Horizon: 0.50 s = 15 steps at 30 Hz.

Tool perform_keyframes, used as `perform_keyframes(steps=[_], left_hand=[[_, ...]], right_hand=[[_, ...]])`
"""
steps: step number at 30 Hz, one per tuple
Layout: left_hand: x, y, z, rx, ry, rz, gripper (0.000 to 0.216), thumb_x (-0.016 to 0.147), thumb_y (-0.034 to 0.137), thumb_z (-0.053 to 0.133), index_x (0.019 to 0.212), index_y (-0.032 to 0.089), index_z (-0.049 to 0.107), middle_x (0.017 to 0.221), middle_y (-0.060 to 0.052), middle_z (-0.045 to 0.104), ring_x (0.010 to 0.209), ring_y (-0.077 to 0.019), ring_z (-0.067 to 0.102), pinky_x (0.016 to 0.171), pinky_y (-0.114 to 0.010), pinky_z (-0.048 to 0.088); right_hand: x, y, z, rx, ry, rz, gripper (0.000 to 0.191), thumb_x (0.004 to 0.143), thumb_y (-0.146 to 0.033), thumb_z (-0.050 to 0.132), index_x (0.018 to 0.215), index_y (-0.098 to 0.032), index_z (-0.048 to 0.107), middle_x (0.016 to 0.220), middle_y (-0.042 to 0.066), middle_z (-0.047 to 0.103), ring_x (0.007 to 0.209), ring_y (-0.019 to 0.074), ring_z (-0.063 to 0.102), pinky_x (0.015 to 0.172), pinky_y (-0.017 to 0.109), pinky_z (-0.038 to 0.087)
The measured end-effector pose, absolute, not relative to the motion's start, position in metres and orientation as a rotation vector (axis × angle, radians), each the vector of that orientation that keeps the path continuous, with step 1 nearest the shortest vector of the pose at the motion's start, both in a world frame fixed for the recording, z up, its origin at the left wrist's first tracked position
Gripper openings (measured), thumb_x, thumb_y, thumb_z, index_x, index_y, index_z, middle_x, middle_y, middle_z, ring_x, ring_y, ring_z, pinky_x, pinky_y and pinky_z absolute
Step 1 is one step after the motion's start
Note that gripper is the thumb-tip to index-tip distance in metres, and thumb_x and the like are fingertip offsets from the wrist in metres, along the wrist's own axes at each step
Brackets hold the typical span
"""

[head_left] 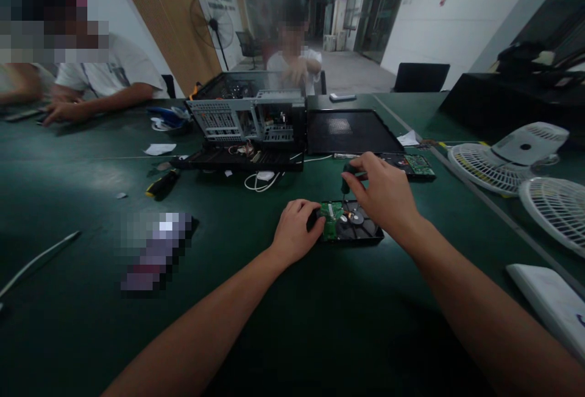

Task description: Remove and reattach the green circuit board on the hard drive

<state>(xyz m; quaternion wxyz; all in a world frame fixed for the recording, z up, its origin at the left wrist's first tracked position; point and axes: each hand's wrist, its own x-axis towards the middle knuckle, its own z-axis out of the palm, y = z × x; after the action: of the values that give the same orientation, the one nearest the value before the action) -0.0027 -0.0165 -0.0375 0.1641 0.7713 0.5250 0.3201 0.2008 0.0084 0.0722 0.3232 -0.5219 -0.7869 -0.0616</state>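
Note:
A black hard drive (361,231) with a green circuit board on top lies on the green table (256,311) in front of me. My left hand (296,230) is closed on the drive's left edge and holds it still. My right hand (382,192) is closed round the black handle of a screwdriver (346,182), which stands upright with its tip down on the drive. The tip itself is hidden by my fingers.
Behind the drive stands an open computer case (249,118) with a black side panel (350,132) and another circuit board (418,165) beside it. A yellow-black screwdriver (162,185) lies left. Fan grilles (555,208) sit at the right. Two other people sit at the far side.

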Motion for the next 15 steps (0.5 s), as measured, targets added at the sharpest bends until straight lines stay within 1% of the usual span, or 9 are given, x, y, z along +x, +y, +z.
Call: perform_keyframes(steps=[4, 7, 12, 15], left_hand=[[-0.0020, -0.0173, -0.0368, 2.205, 1.494, 0.917, 0.028, 0.096, 0.032, 0.064, 0.123, 0.025, 0.067, 0.121, -0.007, 0.065, 0.116, -0.0275, 0.058, 0.103, -0.047, 0.050], [-0.0020, -0.0172, -0.0375, 2.203, 1.494, 0.918, 0.028, 0.096, 0.032, 0.064, 0.123, 0.025, 0.066, 0.121, -0.007, 0.065, 0.116, -0.0277, 0.058, 0.102, -0.048, 0.050], [-0.0029, -0.0163, -0.0386, 2.206, 1.487, 0.909, 0.029, 0.096, 0.033, 0.063, 0.124, 0.025, 0.066, 0.122, -0.007, 0.065, 0.117, -0.0278, 0.058, 0.102, -0.048, 0.050], [-0.0033, -0.0162, -0.0383, 2.210, 1.484, 0.912, 0.028, 0.097, 0.033, 0.063, 0.124, 0.025, 0.066, 0.122, -0.007, 0.065, 0.117, -0.0274, 0.058, 0.102, -0.047, 0.050]], right_hand=[[0.1986, 0.0056, 0.0728, -1.432, -2.058, -0.265, 0.018, 0.098, -0.034, 0.055, 0.106, -0.019, 0.062, 0.103, 0.012, 0.074, 0.087, 0.0253, 0.068, 0.070, 0.035, 0.044], [0.1981, 0.0046, 0.0740, -1.500, -2.064, -0.322, 0.020, 0.099, -0.033, 0.053, 0.108, -0.018, 0.063, 0.103, 0.012, 0.074, 0.083, 0.0251, 0.067, 0.066, 0.035, 0.041], [0.1997, 0.0068, 0.0736, -1.445, -2.060, -0.274, 0.017, 0.096, -0.026, 0.053, 0.108, -0.017, 0.063, 0.110, 0.014, 0.073, 0.085, 0.0237, 0.067, 0.071, 0.036, 0.044], [0.2003, 0.0077, 0.0728, -1.437, -2.060, -0.241, 0.017, 0.096, -0.025, 0.053, 0.108, -0.017, 0.062, 0.107, 0.013, 0.074, 0.084, 0.0236, 0.067, 0.072, 0.036, 0.045]])
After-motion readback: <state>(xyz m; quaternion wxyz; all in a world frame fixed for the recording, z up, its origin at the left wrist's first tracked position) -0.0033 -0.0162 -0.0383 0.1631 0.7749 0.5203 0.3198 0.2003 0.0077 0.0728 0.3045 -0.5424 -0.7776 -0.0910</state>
